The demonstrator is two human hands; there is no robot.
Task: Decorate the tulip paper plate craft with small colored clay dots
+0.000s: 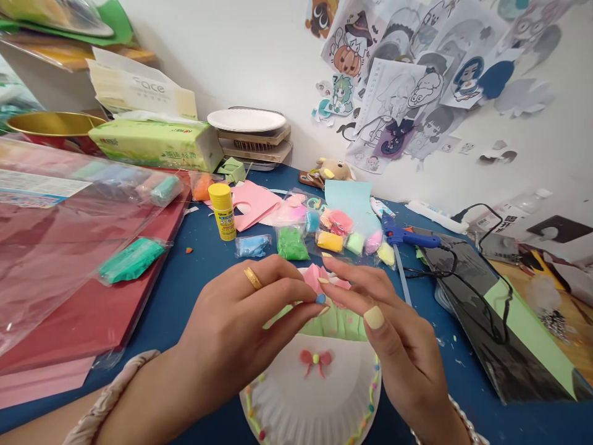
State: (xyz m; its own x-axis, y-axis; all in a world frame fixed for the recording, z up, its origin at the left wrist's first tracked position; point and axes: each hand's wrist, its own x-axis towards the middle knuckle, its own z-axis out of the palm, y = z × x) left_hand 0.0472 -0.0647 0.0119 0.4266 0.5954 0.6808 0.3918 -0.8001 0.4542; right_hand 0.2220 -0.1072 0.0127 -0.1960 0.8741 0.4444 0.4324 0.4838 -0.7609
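Note:
Between the thumb and fingers of my left hand (250,309) is pinched a small lump of blue clay (320,298). Just right of it, my right hand (384,321) has its fingers spread and holds nothing that I can see. Below both hands lies a white paper plate (310,395) with a red clay bow (315,360), whose centre is yellow-green. A yellow-green strand with coloured dots runs along the plate's rim. Green pleated paper (343,327) and pink paper (315,275) show behind the plate, partly hidden by my hands.
Behind the hands lie bagged clay pieces, including green clay (291,243) and blue clay (252,246), beside a yellow glue bottle (223,212). A blue glue gun (410,237) with a black cord is at right. Red sheets (152,272) and plastic packaging cover the left.

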